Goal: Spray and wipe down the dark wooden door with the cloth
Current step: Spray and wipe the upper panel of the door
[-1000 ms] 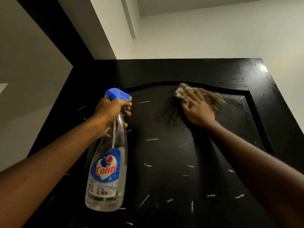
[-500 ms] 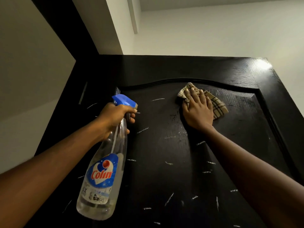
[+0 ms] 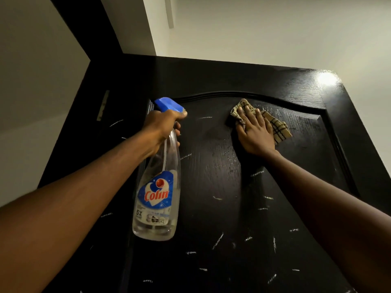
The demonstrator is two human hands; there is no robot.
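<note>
The dark wooden door (image 3: 222,187) fills the view, with an arched recessed panel and white scuff marks. My left hand (image 3: 163,129) grips the neck of a clear spray bottle (image 3: 158,197) with a blue trigger head and a Colin label, held up against the door's left side. My right hand (image 3: 255,132) presses a beige checked cloth (image 3: 279,129) flat against the upper panel, just under the arch moulding. Its fingers lie fairly straight over the cloth. A damp sheen shows on the wood left of the cloth.
The door's top edge (image 3: 232,62) meets a white wall and ceiling above. A dark door frame (image 3: 88,28) runs up the left, with a metal hinge (image 3: 103,105) beside it. A bright light reflection sits on the door's upper right corner (image 3: 325,78).
My right hand has slid the cloth a little down and right on the upper panel. The left hand and bottle have stayed near the same spot while the view tilted.
</note>
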